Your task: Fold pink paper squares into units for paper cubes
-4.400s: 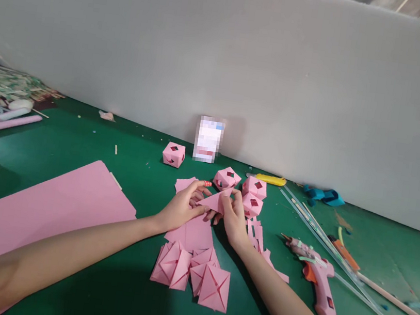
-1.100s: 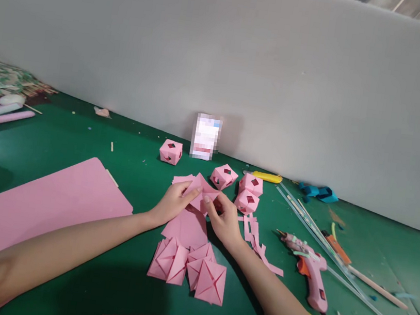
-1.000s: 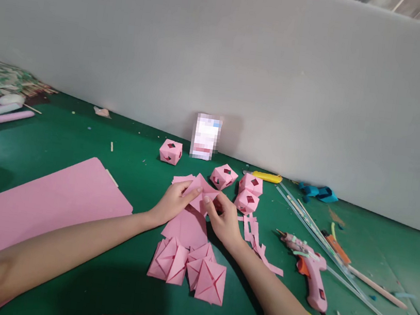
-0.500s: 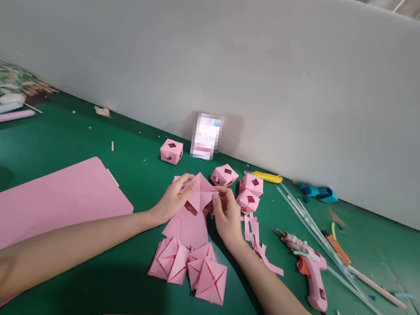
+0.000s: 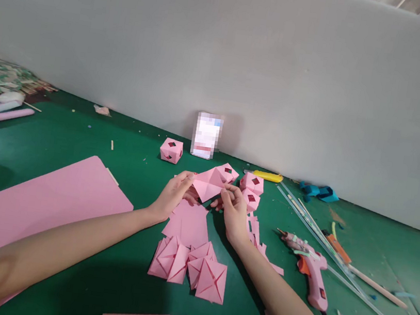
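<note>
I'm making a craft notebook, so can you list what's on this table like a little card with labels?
Left hand: grips the left side of a folded pink paper piece
Right hand: pinches its right side
Under the hands: flat pink squares
Nearer the person: pile of folded pink units
Behind: pink paper cubes, one apart, others clustered
Right: pink glue gun
Left: big pink sheet
Surface: green table

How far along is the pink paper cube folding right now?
Done: four pink paper cubes stand by the grey wall. In hand: left hand and right hand fold one pink paper piece. Left: a flat square and pre-creased pink pieces lie nearer.
</note>
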Available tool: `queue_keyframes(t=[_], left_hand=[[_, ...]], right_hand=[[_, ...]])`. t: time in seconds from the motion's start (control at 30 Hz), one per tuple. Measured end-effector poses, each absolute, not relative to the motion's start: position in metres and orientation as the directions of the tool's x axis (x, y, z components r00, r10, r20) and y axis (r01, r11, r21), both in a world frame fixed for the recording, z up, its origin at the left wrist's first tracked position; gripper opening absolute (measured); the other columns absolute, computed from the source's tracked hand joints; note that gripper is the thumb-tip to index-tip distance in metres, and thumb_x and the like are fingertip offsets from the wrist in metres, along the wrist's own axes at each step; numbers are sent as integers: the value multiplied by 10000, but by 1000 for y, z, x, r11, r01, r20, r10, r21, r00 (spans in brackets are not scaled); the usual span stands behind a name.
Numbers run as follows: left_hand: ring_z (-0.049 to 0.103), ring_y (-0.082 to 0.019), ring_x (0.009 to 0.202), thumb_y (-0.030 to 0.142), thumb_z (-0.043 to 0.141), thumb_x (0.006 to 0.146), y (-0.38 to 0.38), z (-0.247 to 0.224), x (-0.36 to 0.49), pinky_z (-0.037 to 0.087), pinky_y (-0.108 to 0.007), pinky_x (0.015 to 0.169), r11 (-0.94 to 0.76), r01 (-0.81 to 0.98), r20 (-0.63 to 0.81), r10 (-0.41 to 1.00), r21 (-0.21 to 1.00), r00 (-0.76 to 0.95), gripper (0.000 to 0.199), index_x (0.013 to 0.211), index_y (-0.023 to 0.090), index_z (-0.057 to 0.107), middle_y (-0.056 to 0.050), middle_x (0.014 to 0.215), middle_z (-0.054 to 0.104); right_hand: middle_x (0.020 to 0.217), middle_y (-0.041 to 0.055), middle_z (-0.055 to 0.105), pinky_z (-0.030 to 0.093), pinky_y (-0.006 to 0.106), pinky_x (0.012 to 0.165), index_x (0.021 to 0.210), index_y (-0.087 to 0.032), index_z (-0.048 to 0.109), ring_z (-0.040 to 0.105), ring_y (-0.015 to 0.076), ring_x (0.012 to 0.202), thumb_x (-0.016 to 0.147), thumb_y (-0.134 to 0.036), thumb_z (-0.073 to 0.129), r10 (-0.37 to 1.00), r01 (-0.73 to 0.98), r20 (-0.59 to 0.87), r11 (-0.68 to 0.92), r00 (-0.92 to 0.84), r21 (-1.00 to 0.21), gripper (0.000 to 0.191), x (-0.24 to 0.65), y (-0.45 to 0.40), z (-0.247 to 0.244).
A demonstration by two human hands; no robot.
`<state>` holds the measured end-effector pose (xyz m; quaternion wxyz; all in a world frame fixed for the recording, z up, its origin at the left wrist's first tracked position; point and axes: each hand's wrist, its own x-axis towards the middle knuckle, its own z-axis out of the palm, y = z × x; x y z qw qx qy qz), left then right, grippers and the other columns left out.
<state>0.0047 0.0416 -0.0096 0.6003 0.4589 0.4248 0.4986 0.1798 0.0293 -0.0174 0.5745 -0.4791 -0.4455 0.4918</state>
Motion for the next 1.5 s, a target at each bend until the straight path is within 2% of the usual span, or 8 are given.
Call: queue_keyframes(t=[0.1,0.23,0.43,0.6,0.73,0.93,1.23,1.5], left_hand=[[716,-195,656,590,529,911,42,-9,3,542,-278,540,105,-282,-57,983,954,173,485,1150,169,557,-70,869,723],[692,-165,689,428,665,845,41,-7,1,533,-265,605,81,-271,-25,979,959,204,438,1196,181,579,-61,956,731],[681,-184,851,378,770,770,43,-10,2,526,-262,704,-2,-132,4,1000,991,13,421,1123,180,655,-58,1038,716],[684,-182,894,340,801,743,47,-12,1,551,-298,780,45,-293,-52,998,955,-16,418,1086,185,619,-53,1062,706],[688,-181,913,307,833,721,46,-11,1,555,-305,817,65,-330,-52,997,942,50,463,1107,192,604,-43,1035,702],[683,-199,924,340,837,725,41,-11,0,557,-299,785,28,-188,5,985,982,173,504,1154,210,606,-64,1083,691],[663,-196,917,353,824,737,42,-12,2,531,-314,809,-13,-121,39,975,993,217,519,1166,193,580,-49,986,668],[647,-191,884,384,807,758,41,-11,2,502,-292,757,-35,-61,50,961,998,273,515,1159,185,554,-39,939,650]], right_hand=[[576,-51,640,448,234,483,999,-204,557,632,144,499,835,-466,686,991,-182,22,46,132,-982,335,181,31,-18],[593,-53,636,446,234,471,956,-210,559,639,144,493,826,-482,707,991,-166,10,32,131,-986,336,180,29,-15],[695,-12,670,463,237,528,857,-193,622,647,131,579,837,-462,721,997,-63,57,54,-57,-997,288,177,23,-9],[965,41,733,514,267,630,1057,-206,639,650,128,683,726,-386,835,975,-35,58,52,-215,-998,424,181,25,-11],[1042,60,732,472,251,575,1091,-202,660,630,122,675,716,-340,825,973,92,66,88,-222,-992,432,182,27,-15],[973,32,727,479,273,636,1005,-204,687,635,163,757,672,-174,762,965,231,134,186,-223,-955,342,181,26,-16],[1034,44,707,506,341,796,1008,-200,663,644,201,872,693,-197,780,964,192,125,172,-235,-966,336,182,27,-20],[849,5,677,469,294,693,895,-193,666,593,166,733,726,-341,803,964,150,77,118,-253,-982,263,182,25,-10]])
